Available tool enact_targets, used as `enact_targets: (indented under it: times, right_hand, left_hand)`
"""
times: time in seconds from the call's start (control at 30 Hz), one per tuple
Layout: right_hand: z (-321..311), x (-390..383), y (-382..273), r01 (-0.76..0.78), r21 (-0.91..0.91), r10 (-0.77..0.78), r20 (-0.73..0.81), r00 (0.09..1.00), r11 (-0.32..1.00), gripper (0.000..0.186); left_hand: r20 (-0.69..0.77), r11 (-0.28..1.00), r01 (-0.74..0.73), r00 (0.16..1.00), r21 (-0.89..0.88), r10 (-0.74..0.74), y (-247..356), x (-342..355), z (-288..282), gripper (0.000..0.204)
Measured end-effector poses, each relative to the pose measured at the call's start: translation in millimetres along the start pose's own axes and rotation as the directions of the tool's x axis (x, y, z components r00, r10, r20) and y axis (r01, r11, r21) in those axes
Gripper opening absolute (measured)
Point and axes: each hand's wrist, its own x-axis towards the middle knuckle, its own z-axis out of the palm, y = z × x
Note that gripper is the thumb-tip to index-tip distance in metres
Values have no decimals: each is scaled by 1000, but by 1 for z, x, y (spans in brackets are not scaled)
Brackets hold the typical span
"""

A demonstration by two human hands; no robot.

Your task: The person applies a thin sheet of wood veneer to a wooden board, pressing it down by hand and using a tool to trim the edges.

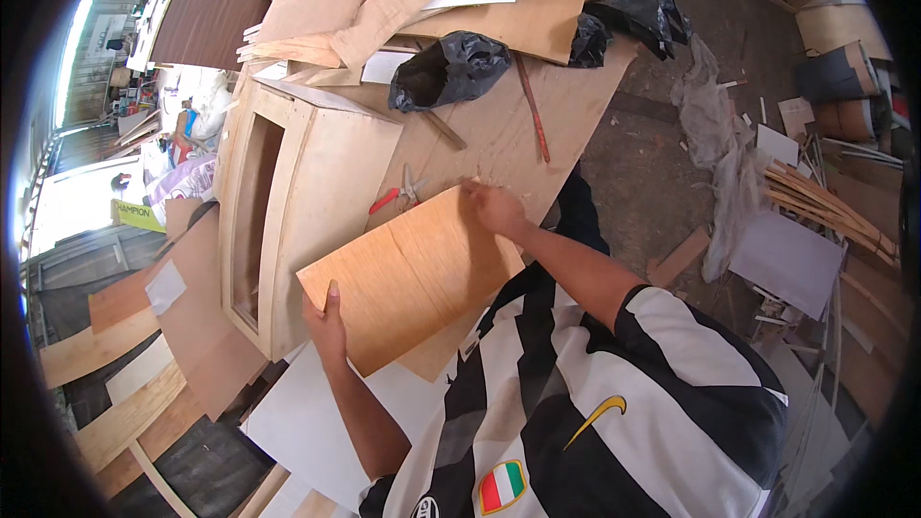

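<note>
A rectangular sheet of plywood with orange-brown grain lies tilted in front of me, above the workbench. My left hand is closed on its left end, thumb on top and the other fingers mostly hidden beneath. At the far right corner my right hand is closed on the edge, its fingertips partly hidden. Just beyond the sheet's far edge lies a pair of red-handled snips or pliers. A pale wooden cabinet frame with a long opening stands left of the sheet.
Black plastic bags sit among stacked boards at the bench's far end. A thin red bar and a short wooden stick lie nearer. Wood offcuts fill the left side; wood strips lie at right.
</note>
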Motion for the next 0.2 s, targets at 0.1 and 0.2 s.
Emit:
enact_targets:
  times: [0.1,0.2]
  right_hand:
    - [-5,7,10,-179,85,189,-136,973,980,38]
    - [15,6,-5,196,299,-134,-213,968,934,46]
  left_hand:
    - [23,1000,24,999,-9,-24,23,-2,3,41]
    - [58,998,46,997,-48,-43,37,-1,6,44]
